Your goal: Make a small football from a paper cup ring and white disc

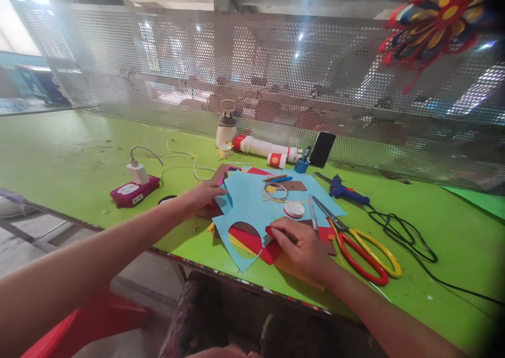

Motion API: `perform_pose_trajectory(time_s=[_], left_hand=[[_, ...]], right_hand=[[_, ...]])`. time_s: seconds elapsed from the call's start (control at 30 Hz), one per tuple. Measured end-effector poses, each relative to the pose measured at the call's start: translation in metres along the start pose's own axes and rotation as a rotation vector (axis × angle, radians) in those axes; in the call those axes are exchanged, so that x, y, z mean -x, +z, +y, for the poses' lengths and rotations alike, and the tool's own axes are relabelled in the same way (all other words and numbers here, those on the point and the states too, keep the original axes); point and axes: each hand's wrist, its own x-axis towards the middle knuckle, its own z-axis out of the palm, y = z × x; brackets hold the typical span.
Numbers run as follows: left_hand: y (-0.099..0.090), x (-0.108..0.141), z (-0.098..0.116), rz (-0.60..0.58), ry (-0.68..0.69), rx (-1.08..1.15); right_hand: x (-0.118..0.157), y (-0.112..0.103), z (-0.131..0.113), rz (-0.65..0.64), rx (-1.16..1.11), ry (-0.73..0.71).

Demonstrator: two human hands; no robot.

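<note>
A light-blue sheet of paper (252, 202) with a round piece cut from its near part lies over red, yellow and brown sheets on the green table. My left hand (205, 195) is closed on the left edge of the blue paper, its lower fingers hidden beneath. At the near edge of the pile, my right hand (302, 242) pinches a piece of red paper (270, 231). Beside the right hand lie a pen (313, 213) and large scissors (351, 242) with red and yellow handles. A round white disc (294, 209) and a ring of thin wire (275, 191) rest on the blue paper.
A blue glue gun (347, 190) with a black cord lies right. Behind the papers are a spray bottle (226, 129), a white-and-red tube (264, 148), a paper cup (276, 160), a pen holder (302, 165) and a phone (322, 149). A purple power strip (134, 191) sits left.
</note>
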Motion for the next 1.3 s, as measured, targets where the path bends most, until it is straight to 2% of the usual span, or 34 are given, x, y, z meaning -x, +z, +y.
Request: perform_pose_trajectory(time_s=[0.2, 0.33, 0.43, 0.53, 0.6, 0.67, 0.73, 0.8, 0.83, 0.93, 0.97, 1.03, 1.13, 1.3], left_hand=[[0.027, 0.005, 0.010, -0.090, 0.117, 0.101], [0.039, -0.010, 0.018, -0.129, 0.156, 0.166], [0.041, -0.020, 0.019, -0.159, 0.108, 0.188], [0.039, -0.021, 0.023, -0.170, 0.077, 0.226], [0.035, -0.019, 0.027, -0.182, 0.068, 0.256], [0.031, -0.016, 0.029, -0.190, 0.056, 0.285], [0.028, -0.013, 0.029, -0.185, 0.040, 0.312], [0.026, -0.011, 0.027, -0.169, 0.024, 0.334], [0.026, -0.009, 0.026, -0.162, 0.018, 0.343], [0.030, -0.005, 0.028, -0.163, 0.013, 0.363], [0.032, -0.004, 0.030, -0.169, 0.016, 0.369], [0.036, -0.002, 0.036, -0.182, 0.026, 0.378], [0.039, -0.002, 0.045, -0.184, 0.039, 0.385], [0.030, -0.003, 0.048, -0.190, 0.031, 0.363]], right_hand=[[-0.001, -0.015, -0.017, 0.066, -0.006, -0.074], [-0.011, -0.022, -0.035, -0.004, -0.010, -0.284], [-0.017, -0.016, -0.045, -0.087, 0.082, -0.421], [-0.013, -0.004, -0.055, -0.171, 0.211, -0.466], [-0.008, -0.001, -0.063, -0.175, 0.212, -0.495], [-0.001, -0.003, -0.071, -0.110, 0.138, -0.490], [0.007, -0.011, -0.077, 0.007, 0.086, -0.441], [0.016, -0.016, -0.082, 0.104, 0.113, -0.410], [0.022, -0.017, -0.083, 0.111, 0.143, -0.423], [0.035, -0.004, -0.083, -0.046, 0.128, -0.491], [0.036, 0.004, -0.081, -0.055, 0.084, -0.512], [0.032, 0.021, -0.075, -0.129, 0.067, -0.441], [0.014, 0.036, -0.058, -0.119, 0.209, -0.266], [-0.010, 0.032, -0.031, -0.102, 0.348, -0.166]])
